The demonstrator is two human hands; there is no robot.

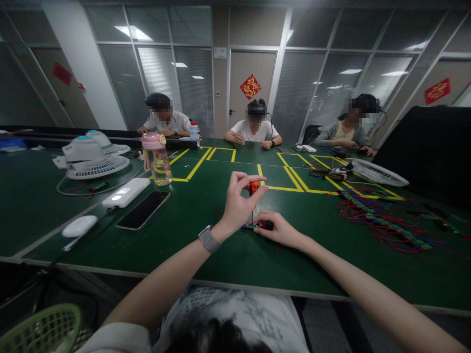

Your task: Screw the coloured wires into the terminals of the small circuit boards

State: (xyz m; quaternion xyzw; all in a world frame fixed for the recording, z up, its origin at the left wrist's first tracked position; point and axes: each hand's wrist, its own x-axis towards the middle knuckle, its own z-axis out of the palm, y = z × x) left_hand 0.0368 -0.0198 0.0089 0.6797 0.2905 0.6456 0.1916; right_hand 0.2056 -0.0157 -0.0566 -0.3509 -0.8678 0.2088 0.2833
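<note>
My left hand [237, 200], a grey-banded watch on its wrist, is raised over the table with thumb and fingers curled round the orange and black handle of a screwdriver [254, 187]. The screwdriver stands upright, its thin shaft running down to a small green circuit board [248, 227]. Low on the table, my right hand [276, 228] has its fingers closed on the right side of that board. A dark part shows under those fingers, and a short red wire sticks out below. Exactly where the screwdriver tip meets the board is too small to tell.
Left of my hands lie a phone [144, 210], a white power strip [125, 192], a bottle [157, 162] and fans [96, 166]. Wired circuit boards [382, 220] heap up at right, near a dark screen [427, 152]. Across the green table [206, 264] sit several people.
</note>
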